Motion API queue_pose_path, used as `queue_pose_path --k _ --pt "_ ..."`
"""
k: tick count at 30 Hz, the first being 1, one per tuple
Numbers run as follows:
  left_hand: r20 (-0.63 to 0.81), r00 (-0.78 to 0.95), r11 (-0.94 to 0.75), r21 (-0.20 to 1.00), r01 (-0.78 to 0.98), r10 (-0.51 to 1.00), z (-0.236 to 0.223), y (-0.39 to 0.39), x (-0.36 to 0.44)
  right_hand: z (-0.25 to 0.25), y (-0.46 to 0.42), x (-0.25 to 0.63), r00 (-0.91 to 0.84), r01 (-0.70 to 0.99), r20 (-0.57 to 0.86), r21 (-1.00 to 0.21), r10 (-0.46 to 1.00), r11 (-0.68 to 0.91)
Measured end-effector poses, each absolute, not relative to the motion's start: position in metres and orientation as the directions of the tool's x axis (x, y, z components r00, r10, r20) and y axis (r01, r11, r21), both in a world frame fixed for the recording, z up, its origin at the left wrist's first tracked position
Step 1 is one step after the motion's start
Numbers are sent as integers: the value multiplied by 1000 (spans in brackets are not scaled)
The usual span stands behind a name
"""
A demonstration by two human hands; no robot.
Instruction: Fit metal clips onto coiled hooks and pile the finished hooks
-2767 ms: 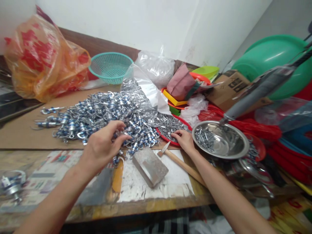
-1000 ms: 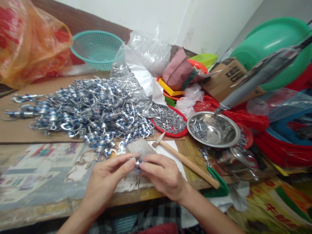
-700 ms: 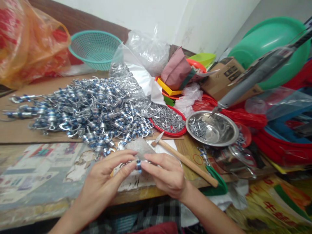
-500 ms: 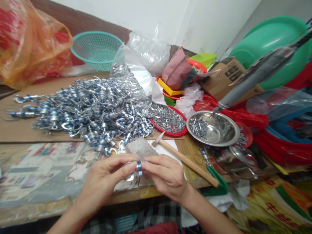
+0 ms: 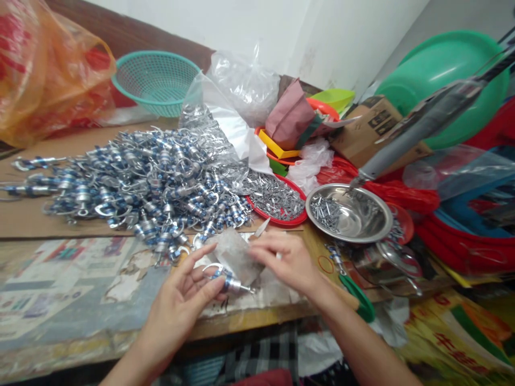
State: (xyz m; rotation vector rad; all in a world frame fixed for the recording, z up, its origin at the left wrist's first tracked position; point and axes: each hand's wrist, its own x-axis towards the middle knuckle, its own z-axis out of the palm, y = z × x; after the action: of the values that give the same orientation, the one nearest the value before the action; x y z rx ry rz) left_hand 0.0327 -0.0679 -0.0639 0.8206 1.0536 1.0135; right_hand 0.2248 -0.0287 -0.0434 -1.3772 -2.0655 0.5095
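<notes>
My left hand (image 5: 183, 295) grips a blue-banded silver metal fitting (image 5: 234, 284) between thumb and fingers. A curved hook shows at one end of it and a small eye at the other, pointing right. My right hand (image 5: 287, 262) hovers over the right side of a grey metal block (image 5: 232, 252), fingers bent and a little apart, with nothing visible in them. Just beyond its fingers a hammer head (image 5: 262, 228) shows; my hand and forearm hide most of the wooden handle. Left of the block lies a large pile of similar fittings (image 5: 148, 177).
Small metal pins lie in a red tray (image 5: 295, 219) and a steel bowl (image 5: 372, 236). A grey tool shaft (image 5: 418, 126) slants above the bowl. A turquoise basket (image 5: 156, 99) and plastic bags stand at the back. A green dustpan-like piece (image 5: 364, 305) sits at the table's edge.
Both hands were together on the fitting. My right hand has let go and moved up and right towards the hammer. My left hand now holds the fitting with its eye end turned right.
</notes>
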Motion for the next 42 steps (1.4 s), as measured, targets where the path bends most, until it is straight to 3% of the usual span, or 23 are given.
queue_pose_path --k 2,3,9,16,19,21,23,26,31,35,42 --pt "-303 166 337 908 -247 938 -61 -66 32 -45 6 246 -74 913 317 -361 946 193" --pt "-303 173 338 911 -237 937 -60 -65 32 -48 23 256 -37 939 299 -315 954 135" --pt "-312 286 387 884 -263 906 -66 -56 26 -70 75 286 -33 973 153 -222 988 67" --pt "-313 296 403 856 -324 902 -72 -49 24 -58 59 280 -41 929 205 -353 978 113" --pt "-323 298 412 854 -319 898 -71 -49 24 -48 26 258 -132 827 208 -516 969 224" --pt "-329 298 418 852 -314 896 -69 -49 24 -45 0 238 -277 652 270 -652 922 387" --pt "-323 301 413 854 -316 897 -69 -49 24 -45 -23 220 -384 530 408 -637 828 560" --pt "-292 318 391 864 -318 902 -70 -51 24 -51 -42 202 -478 524 538 -460 695 717" --pt "-275 301 369 872 -323 913 -71 -51 24 -58 -52 189 -546 616 484 -320 683 720" --pt "-270 301 364 875 -320 915 -72 -50 25 -58 -64 185 -535 672 403 -330 743 663" --pt "-284 299 376 870 -320 911 -74 -51 25 -66 -79 196 -384 668 418 -490 823 560"
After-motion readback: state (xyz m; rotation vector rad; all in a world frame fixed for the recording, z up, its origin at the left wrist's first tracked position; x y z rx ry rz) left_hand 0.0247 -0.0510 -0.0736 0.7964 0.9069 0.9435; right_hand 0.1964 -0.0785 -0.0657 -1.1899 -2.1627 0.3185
